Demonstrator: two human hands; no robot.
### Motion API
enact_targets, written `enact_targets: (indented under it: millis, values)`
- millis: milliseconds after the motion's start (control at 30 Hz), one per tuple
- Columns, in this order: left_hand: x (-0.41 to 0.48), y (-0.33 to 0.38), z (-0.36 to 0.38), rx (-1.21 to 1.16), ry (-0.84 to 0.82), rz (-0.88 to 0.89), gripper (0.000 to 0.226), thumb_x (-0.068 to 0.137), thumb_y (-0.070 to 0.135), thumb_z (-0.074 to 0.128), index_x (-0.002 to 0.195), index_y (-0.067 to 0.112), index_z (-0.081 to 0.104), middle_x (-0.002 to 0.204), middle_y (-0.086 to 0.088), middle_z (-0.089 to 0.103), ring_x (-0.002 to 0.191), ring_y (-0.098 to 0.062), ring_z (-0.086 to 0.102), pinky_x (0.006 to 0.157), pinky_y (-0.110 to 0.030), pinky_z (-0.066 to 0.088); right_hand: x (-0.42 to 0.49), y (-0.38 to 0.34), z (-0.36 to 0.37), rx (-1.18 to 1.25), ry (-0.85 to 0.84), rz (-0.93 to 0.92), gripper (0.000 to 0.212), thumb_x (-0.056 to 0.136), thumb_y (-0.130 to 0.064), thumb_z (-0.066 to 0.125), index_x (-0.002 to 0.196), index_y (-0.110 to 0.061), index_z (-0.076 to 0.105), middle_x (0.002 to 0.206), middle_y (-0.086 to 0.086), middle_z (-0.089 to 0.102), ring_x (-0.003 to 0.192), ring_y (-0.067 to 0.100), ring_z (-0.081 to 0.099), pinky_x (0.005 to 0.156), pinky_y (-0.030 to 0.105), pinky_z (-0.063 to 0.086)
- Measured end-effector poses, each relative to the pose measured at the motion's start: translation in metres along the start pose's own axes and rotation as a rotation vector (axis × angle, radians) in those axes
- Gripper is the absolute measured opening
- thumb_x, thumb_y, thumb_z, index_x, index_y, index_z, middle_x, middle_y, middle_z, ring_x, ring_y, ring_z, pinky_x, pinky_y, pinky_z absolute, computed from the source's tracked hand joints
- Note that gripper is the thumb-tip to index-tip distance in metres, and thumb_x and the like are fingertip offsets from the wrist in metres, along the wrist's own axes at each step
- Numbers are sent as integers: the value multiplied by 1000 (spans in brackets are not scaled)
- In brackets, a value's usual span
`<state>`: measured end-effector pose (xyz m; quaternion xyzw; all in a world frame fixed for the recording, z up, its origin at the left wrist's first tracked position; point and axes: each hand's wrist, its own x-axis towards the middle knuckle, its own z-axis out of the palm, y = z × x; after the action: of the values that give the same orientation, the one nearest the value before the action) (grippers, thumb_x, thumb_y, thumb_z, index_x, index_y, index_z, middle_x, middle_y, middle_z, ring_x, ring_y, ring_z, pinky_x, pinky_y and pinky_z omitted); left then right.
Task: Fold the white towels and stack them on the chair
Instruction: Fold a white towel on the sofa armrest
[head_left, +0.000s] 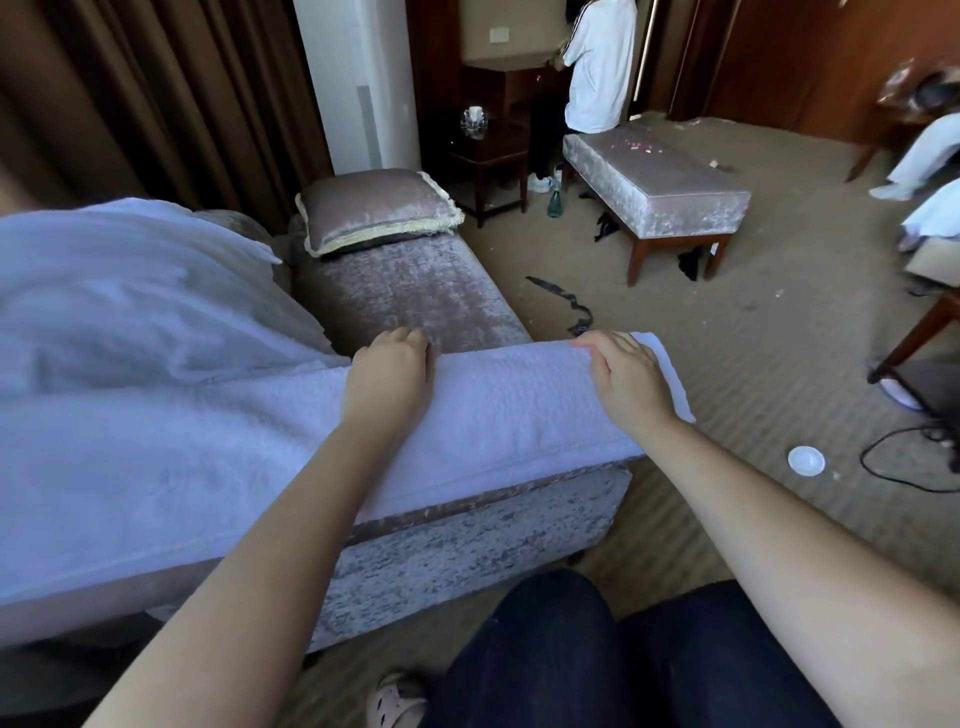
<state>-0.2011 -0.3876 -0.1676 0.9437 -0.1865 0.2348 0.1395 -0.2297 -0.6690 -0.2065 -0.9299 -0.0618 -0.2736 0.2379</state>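
- Your left hand (390, 366) is on the towel (509, 410). Its fingers curl over the far edge and grip it.
- Your right hand (626, 376) is on the same towel, near its right end. Its fingers and thumb pinch the far edge.
- Your two hands are apart, with a bare bit of towel between them.
- The towel is white and fluffy. It lies flat across the near end of the long grey chair (467, 545).
- The right end of the towel sticks out past the side of the chair, over the carpet (727, 338).
- The left end of the towel runs out of the picture.
- A pile (119, 296) of more white cloth sits on the chair to the left, just behind the flat towel. It is all bunched up.
- A shiny cushion (374, 208) lies at the far end of the chair, well away from your hands.
- Your legs (571, 665) are in dark trousers, right next to the chair. One shoe (397, 699) shows at the bottom.
- A small white lid (806, 460) lies on the carpet to your right. A black cable (883, 457) curls just past it.
- A black strip (563, 304) lies on the carpet beyond the towel.
- A grey bench (670, 182) with wooden legs stands far off. A green bottle (554, 200) stands on the floor by its left end.
- A person (600, 62) in a white top is at the far end of the bench, back to you.
- A brown curtain (156, 88) hangs behind the chair.
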Motion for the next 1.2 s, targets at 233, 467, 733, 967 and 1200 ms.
enact_targets:
  millis: [233, 467, 733, 967, 1200]
  values:
    - [0, -1, 1, -17, -2, 9, 26, 101, 15, 44, 96, -2, 62, 93, -16, 63, 90, -33, 56, 70, -39, 39, -3, 2, 5, 11, 51, -45, 27, 93, -3, 43, 108, -3, 66, 100, 9, 69, 95, 29, 61, 78, 33, 41]
    - [-5, 2, -7, -37, -8, -25, 28, 102, 19, 43, 103, 1, 64, 98, -13, 65, 95, -31, 57, 76, -40, 44, -2, 4, 5, 37, 74, -78, 26, 92, 0, 46, 107, -4, 67, 100, 10, 70, 95, 29, 62, 79, 38, 47]
    - [13, 0, -19, -60, -176, -170, 39, 104, 30, 40, 91, -1, 60, 87, -17, 64, 84, -33, 60, 68, -36, 40, 25, 9, -11, 74, -133, 25, 27, 99, -10, 42, 109, -15, 67, 104, -2, 66, 105, 22, 53, 81, 33, 39]
    - [21, -1, -34, 48, -231, -69, 36, 102, 33, 44, 95, 3, 62, 88, -14, 67, 86, -33, 62, 63, -32, 32, 57, 38, -29, -177, -407, 175, 24, 102, -27, 39, 103, -22, 62, 115, 3, 57, 121, 28, 39, 100, 42, 29]
    - [-25, -81, -102, 77, -116, -69, 12, 95, 15, 59, 99, 6, 66, 94, -11, 66, 94, -33, 59, 72, -36, 44, 53, -17, -17, -195, -186, -83, 18, 96, -6, 45, 94, -18, 58, 109, 1, 54, 105, 25, 43, 82, 32, 23]
